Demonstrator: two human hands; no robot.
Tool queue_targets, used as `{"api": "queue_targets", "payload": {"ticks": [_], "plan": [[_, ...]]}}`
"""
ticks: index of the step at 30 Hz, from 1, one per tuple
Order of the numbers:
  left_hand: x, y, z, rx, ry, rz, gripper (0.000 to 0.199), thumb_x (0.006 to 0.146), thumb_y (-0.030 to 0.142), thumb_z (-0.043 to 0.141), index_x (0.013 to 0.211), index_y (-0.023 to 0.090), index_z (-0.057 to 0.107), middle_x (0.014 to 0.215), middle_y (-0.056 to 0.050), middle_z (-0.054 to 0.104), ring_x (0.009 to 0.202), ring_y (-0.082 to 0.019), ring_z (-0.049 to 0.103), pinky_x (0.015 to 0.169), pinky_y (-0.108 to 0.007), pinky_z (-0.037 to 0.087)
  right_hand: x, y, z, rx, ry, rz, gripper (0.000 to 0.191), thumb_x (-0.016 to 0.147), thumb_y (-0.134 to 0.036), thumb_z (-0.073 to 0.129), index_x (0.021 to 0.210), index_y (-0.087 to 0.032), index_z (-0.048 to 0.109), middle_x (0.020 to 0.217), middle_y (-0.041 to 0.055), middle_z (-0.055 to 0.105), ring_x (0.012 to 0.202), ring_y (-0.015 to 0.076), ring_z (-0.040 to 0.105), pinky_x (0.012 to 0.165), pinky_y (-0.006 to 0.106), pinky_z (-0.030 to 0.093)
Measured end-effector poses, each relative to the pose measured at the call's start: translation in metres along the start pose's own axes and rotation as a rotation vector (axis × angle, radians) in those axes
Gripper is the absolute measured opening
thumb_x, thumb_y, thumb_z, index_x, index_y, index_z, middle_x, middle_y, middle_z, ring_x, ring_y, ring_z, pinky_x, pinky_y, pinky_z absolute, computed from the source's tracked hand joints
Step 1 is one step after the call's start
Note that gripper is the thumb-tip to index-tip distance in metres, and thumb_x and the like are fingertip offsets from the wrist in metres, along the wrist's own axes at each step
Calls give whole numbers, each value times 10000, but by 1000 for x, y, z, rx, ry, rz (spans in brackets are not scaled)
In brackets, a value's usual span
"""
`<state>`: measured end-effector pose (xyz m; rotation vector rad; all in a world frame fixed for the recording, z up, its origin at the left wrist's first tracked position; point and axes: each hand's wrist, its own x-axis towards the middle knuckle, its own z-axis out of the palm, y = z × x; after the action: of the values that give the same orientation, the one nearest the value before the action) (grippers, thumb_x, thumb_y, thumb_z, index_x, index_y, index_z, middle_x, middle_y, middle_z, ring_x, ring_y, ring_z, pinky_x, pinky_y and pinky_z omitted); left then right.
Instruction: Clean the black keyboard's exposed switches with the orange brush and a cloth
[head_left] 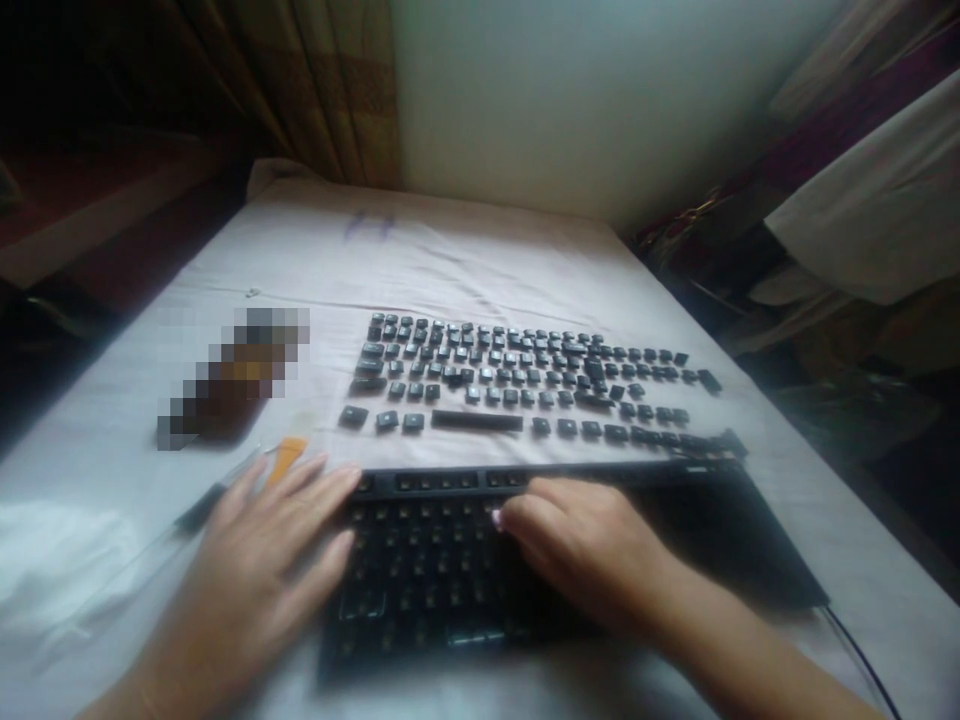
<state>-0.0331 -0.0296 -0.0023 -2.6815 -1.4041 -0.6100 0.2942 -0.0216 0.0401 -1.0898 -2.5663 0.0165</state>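
A black keyboard (420, 560) with its keycaps off lies in front of me, bare key stems showing in rows. My left hand (274, 555) rests at its left end, fingers spread, the tips near the upper left corner. My right hand (574, 530) is over the middle of the keyboard with its fingers curled together. A tiny pale pink spot shows at its fingertips; whether this is a nail or a held thing, I cannot tell. Beyond the keyboard, the loose black keycaps (510, 372) lie in keyboard order, with the long space bar (477, 420) in the front row.
By my left hand lie an orange piece (286, 458) and a thin dark-handled tool (201, 508), partly hidden. A blurred-out object (236, 385) is farther back. White crumpled material (60, 570) sits at the left. A cable (862, 655) runs off the keyboard's right end. Cloth hangs at right.
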Motion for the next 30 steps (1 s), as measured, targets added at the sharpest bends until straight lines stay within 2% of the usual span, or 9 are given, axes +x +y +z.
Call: {"api": "queue_targets", "payload": {"ticks": [4, 9, 16, 22, 26, 30], "plan": [[-2, -2, 1, -11, 5, 2, 520, 951, 396, 519, 1458, 287, 477, 1354, -15, 700, 1308, -251, 606, 1261, -461, 201, 0, 4, -4, 41, -53, 26, 192, 910, -98, 568, 771, -189, 665, 640, -11, 608, 538, 133, 520, 540, 277, 299], [-2, -3, 2, -10, 9, 13, 532, 947, 380, 524, 1458, 235, 490, 1360, -58, 695, 1350, -258, 568, 1275, -440, 166, -1, 14, -13, 71, -156, 63, 176, 880, -87, 591, 804, -203, 700, 675, -5, 655, 559, 136, 566, 546, 253, 334], [-5, -5, 4, -16, 2, -1, 559, 940, 370, 524, 1481, 246, 467, 1377, -59, 683, 1356, -265, 561, 1276, -450, 167, -16, 26, -23, 11, -68, -12, 351, 987, -107, 446, 764, -177, 707, 614, 4, 597, 515, 132, 505, 515, 262, 318], [-9, -7, 8, -33, 33, -9, 582, 928, 341, 539, 1499, 285, 440, 1383, -61, 677, 1346, -282, 567, 1242, -540, 252, -32, 37, -33, -45, -84, 11, 350, 996, -108, 442, 771, -170, 704, 610, -2, 576, 511, 124, 487, 505, 257, 311], [-9, -9, 10, -26, 56, 5, 635, 920, 308, 552, 1534, 326, 391, 1382, -38, 679, 1324, -278, 590, 1239, -542, 272, -43, 44, -41, -83, -99, 35, 311, 982, -103, 470, 773, -173, 690, 613, -14, 556, 518, 114, 476, 509, 250, 309], [-10, -9, 11, -41, 57, -23, 640, 932, 334, 534, 1543, 401, 357, 1416, 40, 654, 1300, -279, 613, 1240, -546, 279, -54, 50, -44, -102, -114, 57, 314, 984, -102, 465, 764, -177, 676, 618, -18, 548, 517, 110, 468, 509, 249, 312]]}}
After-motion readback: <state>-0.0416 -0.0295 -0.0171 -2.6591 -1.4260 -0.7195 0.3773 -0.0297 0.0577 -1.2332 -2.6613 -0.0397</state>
